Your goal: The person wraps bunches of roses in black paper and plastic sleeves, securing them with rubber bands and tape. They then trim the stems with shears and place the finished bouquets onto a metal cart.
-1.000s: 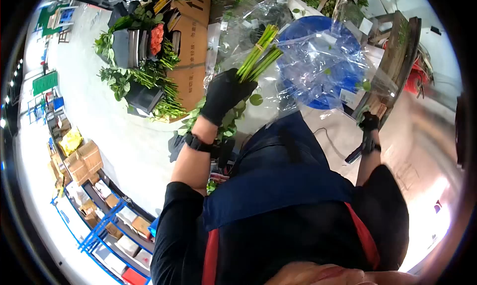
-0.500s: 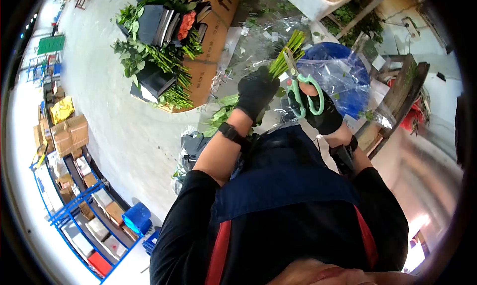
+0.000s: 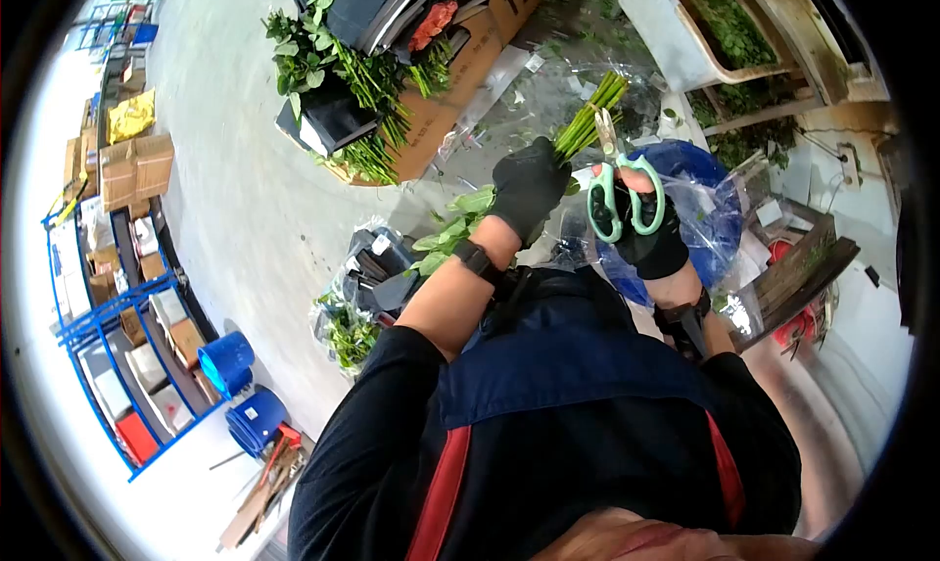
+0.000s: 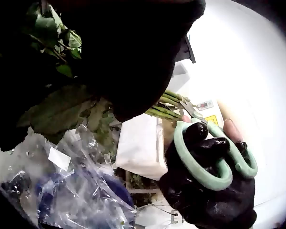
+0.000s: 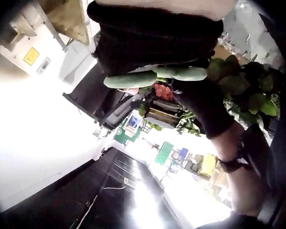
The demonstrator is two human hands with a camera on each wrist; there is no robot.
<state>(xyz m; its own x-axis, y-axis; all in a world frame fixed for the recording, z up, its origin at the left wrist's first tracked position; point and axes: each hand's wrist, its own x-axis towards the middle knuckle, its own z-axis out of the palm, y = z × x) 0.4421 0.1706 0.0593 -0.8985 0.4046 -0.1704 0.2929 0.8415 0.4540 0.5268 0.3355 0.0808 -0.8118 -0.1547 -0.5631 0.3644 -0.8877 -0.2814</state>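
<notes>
My left hand (image 3: 529, 184), in a black glove, grips a bundle of green cut stems (image 3: 589, 118), their bare ends pointing up and away. Leaves (image 3: 460, 223) from the bundle hang below that hand. My right hand (image 3: 654, 248), gloved with bare fingertips showing, holds scissors (image 4: 200, 175) with mint-green handles, fingers through the loops. The blades lie right at the stems, close to their cut ends, in the head and left wrist views. In the right wrist view the scissor handles (image 5: 133, 79) show beneath the dark glove, while the blades are hidden.
Wrapped flower bundles (image 3: 367, 71) lie on cardboard (image 3: 431, 120) at the left. A blue tub (image 3: 720, 223) with clear plastic stands at the right, before a white bin (image 3: 676, 42) of greenery. Another wrapped bundle (image 3: 351, 336) is on the floor. A wooden ledge (image 3: 808, 287) borders the right.
My right hand has come up from low on the right, bringing the scissors to the stems. The left hand still holds the bundle, and the head view has shifted.
</notes>
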